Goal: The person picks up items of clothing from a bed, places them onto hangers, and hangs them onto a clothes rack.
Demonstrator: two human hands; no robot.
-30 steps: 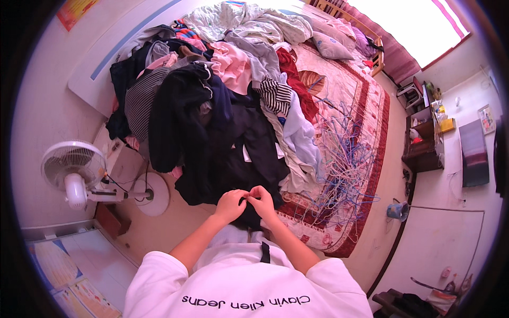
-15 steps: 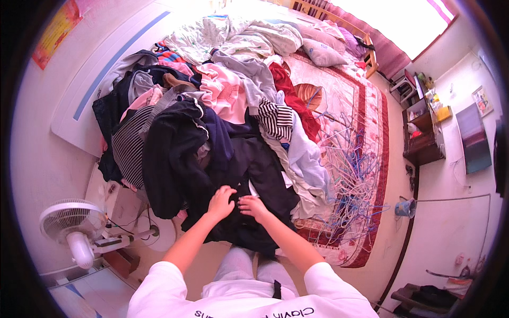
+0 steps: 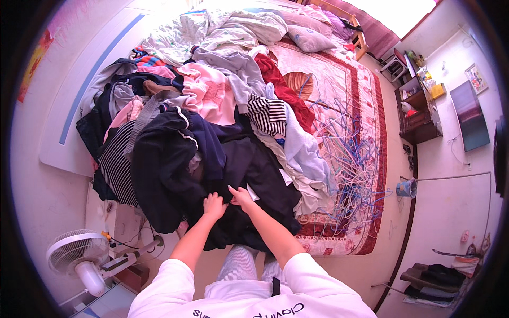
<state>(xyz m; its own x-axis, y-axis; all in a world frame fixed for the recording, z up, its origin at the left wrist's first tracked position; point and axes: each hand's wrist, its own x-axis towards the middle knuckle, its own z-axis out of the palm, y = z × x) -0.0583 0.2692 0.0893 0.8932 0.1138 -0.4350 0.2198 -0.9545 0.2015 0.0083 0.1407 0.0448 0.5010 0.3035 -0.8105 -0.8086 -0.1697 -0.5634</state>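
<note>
Left hand (image 3: 214, 205) and right hand (image 3: 242, 197) draw closer, narrowing the work.
Black garment (image 3: 245, 168) beneath curled fingers; can't tell if gripped.

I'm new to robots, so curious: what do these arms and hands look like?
They're a person's: the left hand and right hand are ungloved, the forearms bare, with no cables. Short white sleeves belong to a white shirt with dark lettering.

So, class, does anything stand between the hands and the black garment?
Nothing visible does: the left hand and right hand are both on the black garment. The navy garment lies beyond them, not in between.
</note>
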